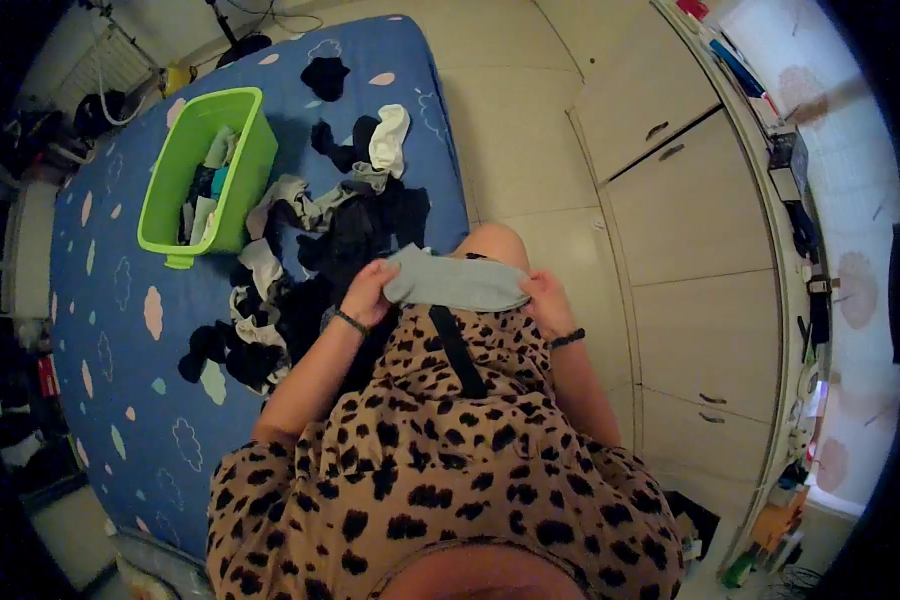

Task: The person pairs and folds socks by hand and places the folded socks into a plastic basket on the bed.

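1. Seen from above, a person in a leopard-print garment point(450, 450) sits at the edge of a bed, both bare hands in front of the lap.
2. The left hand point(370, 288) pinches one end of a light grey sock point(457, 281), thumb and fingers closed on the fabric.
3. The right hand point(545, 300) grips the other end the same way, so the sock is held out flat, roughly level, between the two hands and above the lap. Whether it is a single sock or two layered together, I cannot tell.
4. Each wrist wears a dark bracelet: one on the left point(351, 322), one on the right point(567, 338).
5. A black strip point(457, 350) lies over the garment just below the sock; its exact nature is unclear.
6. To the left spreads a blue bed cover point(150, 370) printed with clouds and leaf-like shapes.
7. On it, close to the left hand, is a loose pile of dark socks and cloths point(355, 235), with grey and white pieces mixed in.
8. Past the pile lie a white sock point(389, 140) and, farther off, a separate black bundle point(325, 77).
9. Left of these stands a bright green basket point(240, 220), partly filled with folded or rolled fabric.
10. Right of the person are a pale tiled floor point(515, 130) and light cabinets point(695, 230) with dark handles.
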Action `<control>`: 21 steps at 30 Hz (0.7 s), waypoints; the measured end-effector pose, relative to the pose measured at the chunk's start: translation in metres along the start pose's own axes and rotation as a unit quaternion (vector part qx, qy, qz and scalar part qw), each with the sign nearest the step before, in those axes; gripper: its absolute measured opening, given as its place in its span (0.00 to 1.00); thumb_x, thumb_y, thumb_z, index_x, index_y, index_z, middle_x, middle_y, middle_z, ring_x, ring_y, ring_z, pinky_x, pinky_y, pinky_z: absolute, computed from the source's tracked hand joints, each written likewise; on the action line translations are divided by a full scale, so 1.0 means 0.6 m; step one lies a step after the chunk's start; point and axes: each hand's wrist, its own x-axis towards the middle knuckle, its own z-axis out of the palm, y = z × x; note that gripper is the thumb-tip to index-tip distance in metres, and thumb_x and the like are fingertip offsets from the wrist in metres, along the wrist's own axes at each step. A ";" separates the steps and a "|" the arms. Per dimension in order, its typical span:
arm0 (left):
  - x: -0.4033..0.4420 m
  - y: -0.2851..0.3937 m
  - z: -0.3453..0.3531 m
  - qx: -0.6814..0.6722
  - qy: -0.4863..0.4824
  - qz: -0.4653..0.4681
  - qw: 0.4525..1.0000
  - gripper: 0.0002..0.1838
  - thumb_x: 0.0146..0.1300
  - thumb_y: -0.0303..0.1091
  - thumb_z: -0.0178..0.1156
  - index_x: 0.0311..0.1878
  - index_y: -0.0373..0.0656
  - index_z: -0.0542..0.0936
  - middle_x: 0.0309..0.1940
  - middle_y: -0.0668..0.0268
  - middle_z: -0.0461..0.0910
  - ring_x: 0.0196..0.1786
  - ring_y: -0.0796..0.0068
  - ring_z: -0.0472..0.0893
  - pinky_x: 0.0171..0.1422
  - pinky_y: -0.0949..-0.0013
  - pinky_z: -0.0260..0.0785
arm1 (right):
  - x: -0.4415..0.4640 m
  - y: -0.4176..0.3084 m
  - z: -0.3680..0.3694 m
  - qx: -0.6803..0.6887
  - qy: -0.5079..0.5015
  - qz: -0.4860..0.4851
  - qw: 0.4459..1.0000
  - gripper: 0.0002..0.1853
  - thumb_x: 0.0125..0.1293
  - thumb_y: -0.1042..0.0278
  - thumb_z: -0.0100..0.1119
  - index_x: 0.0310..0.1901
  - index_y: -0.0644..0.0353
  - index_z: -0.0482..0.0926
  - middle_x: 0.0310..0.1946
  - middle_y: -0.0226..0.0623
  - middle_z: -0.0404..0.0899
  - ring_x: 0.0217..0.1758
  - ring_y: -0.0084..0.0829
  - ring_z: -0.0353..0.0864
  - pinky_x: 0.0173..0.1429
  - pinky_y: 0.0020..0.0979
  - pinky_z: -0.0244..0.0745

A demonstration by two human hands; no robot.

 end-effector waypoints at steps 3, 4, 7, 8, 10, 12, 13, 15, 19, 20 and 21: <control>-0.014 0.069 0.051 0.013 0.015 0.065 0.998 0.05 0.65 0.30 0.62 0.38 0.43 0.74 0.36 0.69 0.80 0.40 0.76 0.80 0.47 0.70 0.74 | -0.066 -0.092 0.024 0.230 -0.057 -0.064 0.969 0.12 0.65 0.63 0.60 0.48 0.55 0.72 0.36 0.25 0.77 0.32 0.17 0.73 0.36 0.20 0.69; -0.014 0.085 0.058 0.022 0.002 0.077 0.997 0.06 0.64 0.29 0.62 0.37 0.43 0.73 0.36 0.69 0.79 0.39 0.77 0.80 0.47 0.71 0.74 | -0.074 -0.101 0.022 0.229 -0.055 -0.065 0.970 0.12 0.65 0.63 0.60 0.48 0.55 0.72 0.36 0.25 0.77 0.32 0.17 0.73 0.36 0.20 0.69; 0.024 0.085 0.036 0.117 -0.018 0.074 0.990 0.07 0.62 0.30 0.65 0.34 0.45 0.74 0.33 0.71 0.80 0.36 0.79 0.79 0.42 0.73 0.73 | -0.078 -0.094 0.020 0.144 -0.070 -0.107 0.981 0.12 0.67 0.68 0.56 0.50 0.54 0.69 0.35 0.23 0.74 0.34 0.16 0.70 0.34 0.19 0.65; 0.049 0.071 0.012 0.197 -0.032 0.057 0.978 0.07 0.61 0.31 0.66 0.34 0.46 0.75 0.32 0.71 0.80 0.35 0.80 0.79 0.41 0.74 0.72 | -0.066 -0.066 0.022 0.064 -0.043 -0.118 0.990 0.11 0.68 0.71 0.55 0.49 0.53 0.67 0.34 0.24 0.73 0.33 0.16 0.69 0.32 0.18 0.65; 0.077 0.040 -0.013 0.288 -0.037 0.074 0.954 0.08 0.59 0.30 0.68 0.33 0.45 0.76 0.29 0.73 0.78 0.33 0.83 0.77 0.38 0.75 0.70 | -0.070 -0.032 0.031 -0.015 -0.012 -0.128 0.992 0.11 0.68 0.74 0.54 0.49 0.52 0.66 0.34 0.25 0.72 0.31 0.15 0.68 0.30 0.18 0.65; 0.087 0.023 -0.020 0.393 -0.045 0.142 0.907 0.09 0.58 0.30 0.68 0.36 0.45 0.76 0.29 0.76 0.76 0.33 0.86 0.76 0.37 0.76 0.69 | -0.075 -0.015 0.044 0.073 -0.031 -0.099 0.992 0.11 0.68 0.74 0.53 0.49 0.51 0.66 0.33 0.23 0.70 0.30 0.13 0.64 0.29 0.17 0.61; 0.067 0.036 0.006 0.422 -0.010 0.161 0.892 0.14 0.54 0.29 0.70 0.41 0.43 0.77 0.33 0.70 0.77 0.39 0.76 0.78 0.42 0.71 0.71 | -0.066 0.000 0.051 0.018 -0.003 -0.153 0.988 0.11 0.68 0.74 0.54 0.48 0.52 0.66 0.33 0.22 0.69 0.30 0.13 0.65 0.29 0.17 0.60; 0.006 0.058 0.079 0.542 0.053 0.289 0.787 0.16 0.51 0.28 0.70 0.43 0.42 0.76 0.38 0.65 0.77 0.43 0.69 0.77 0.47 0.66 0.70 | -0.074 0.013 0.050 0.039 -0.008 -0.173 0.984 0.11 0.68 0.74 0.54 0.48 0.53 0.66 0.33 0.22 0.69 0.30 0.13 0.65 0.29 0.17 0.61; -0.063 0.051 0.214 0.617 -0.095 0.461 0.630 0.19 0.50 0.30 0.65 0.47 0.39 0.76 0.47 0.54 0.75 0.52 0.49 0.73 0.58 0.54 0.66 | -0.087 -0.034 0.039 0.041 -0.006 -0.182 0.982 0.11 0.67 0.73 0.55 0.48 0.56 0.66 0.32 0.24 0.71 0.30 0.15 0.67 0.29 0.18 0.63; -0.069 0.013 0.227 0.607 -0.130 0.432 0.654 0.17 0.50 0.32 0.66 0.44 0.40 0.76 0.46 0.55 0.75 0.51 0.49 0.73 0.59 0.54 0.66 | -0.094 -0.052 0.041 0.038 -0.009 -0.181 0.983 0.11 0.67 0.73 0.55 0.48 0.56 0.66 0.32 0.24 0.71 0.30 0.15 0.67 0.29 0.18 0.63; -0.080 -0.003 0.250 0.616 -0.168 0.456 0.620 0.17 0.49 0.32 0.66 0.42 0.39 0.76 0.44 0.56 0.75 0.50 0.52 0.74 0.55 0.55 0.67 | -0.100 -0.071 0.044 0.024 0.010 -0.165 0.986 0.11 0.67 0.73 0.56 0.47 0.57 0.67 0.31 0.25 0.72 0.30 0.15 0.69 0.29 0.19 0.64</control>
